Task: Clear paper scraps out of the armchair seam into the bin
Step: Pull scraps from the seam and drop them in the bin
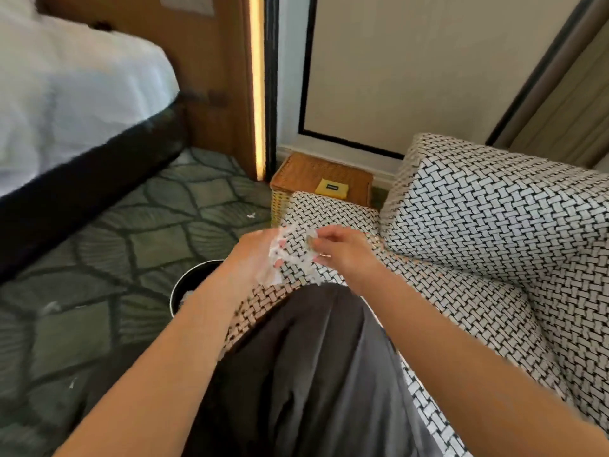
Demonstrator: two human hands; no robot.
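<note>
Paper scraps sit bunched as a white crumpled wad in my left hand, whose fingers curl around them just above the front of the armchair's armrest. My right hand is at 3 o'clock from the wad, touching it, with its fingertips pinched onto the wad's edge. So the two hands are together, both clamped on the paper. Motion blur hides how many pieces there are.

From the left hand, the bin is at 7 o'clock, a round black one standing on the carpet just beside the chair and partly hidden under my left forearm. Something pale shows inside it.

My leg in dark trousers fills the view at 6 o'clock, against the woven black-and-white chair fabric. At 12 o'clock from the hands a wicker box stands against the wall with a yellow packet on its lid. A few white bits lie on the green patterned carpet, and a bed with white sheets is at 10 o'clock.
</note>
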